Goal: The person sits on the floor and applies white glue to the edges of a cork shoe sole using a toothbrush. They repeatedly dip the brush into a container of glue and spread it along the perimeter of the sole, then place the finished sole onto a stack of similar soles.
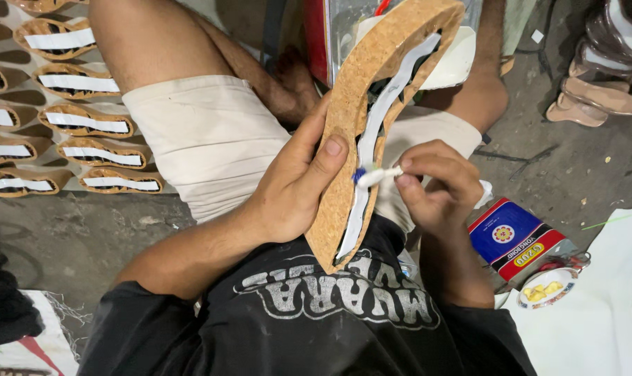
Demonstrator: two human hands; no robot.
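Cork sole (347,104), wedge-shaped and speckled tan, is held on edge over the lap, toe end raised toward the top of the view, heel end low against the black printed shirt (330,306). Left hand (291,188) is clasped around its outer side wall, thumb laid flat on the cork. A white strip (379,132) is seen running along the hollow inner face. Right hand (438,184) is pinched closed on a small white-handled brush (379,175), whose blue tip is pressed against that strip.

Beyond the hands: cream shorts (204,132) and bare knees, closing in the sole on both sides. A rectangular tin (514,240), blue, red and black with a round emblem, lies just right of the right wrist on the grey concrete floor (581,160). A small round lid with yellow glue residue (546,289) is set just below it, beside a white sheet (609,306). Rows of finished cork soles with white strips (72,118) are laid out at far left. Stacked tan soles (605,69) are piled at upper right.
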